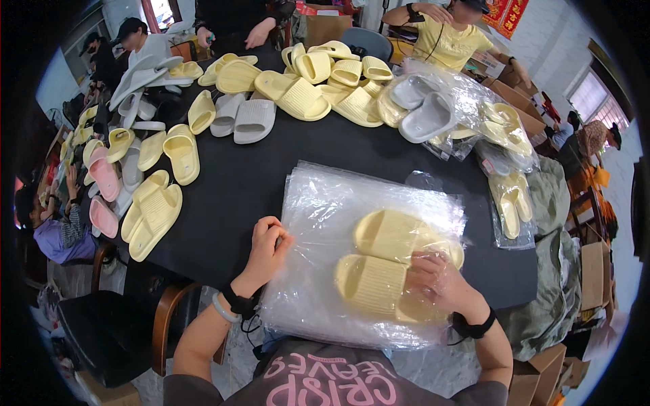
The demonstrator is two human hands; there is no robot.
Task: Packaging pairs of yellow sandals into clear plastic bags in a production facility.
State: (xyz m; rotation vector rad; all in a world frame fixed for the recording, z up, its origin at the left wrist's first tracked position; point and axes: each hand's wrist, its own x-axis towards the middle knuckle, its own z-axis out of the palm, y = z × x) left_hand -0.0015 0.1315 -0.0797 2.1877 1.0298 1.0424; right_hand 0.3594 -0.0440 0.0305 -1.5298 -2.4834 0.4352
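A pair of pale yellow slippers lies side by side on a stack of clear plastic bags at the near edge of a black table. My right hand holds the heel ends of the slippers, and a clear bag film lies over my fingers. My left hand pinches the left edge of the bag stack.
Many loose yellow, grey and pink slippers cover the left and far side of the table. Bagged slippers pile at the far right. Other people stand around the table. Cardboard boxes sit on the floor at right.
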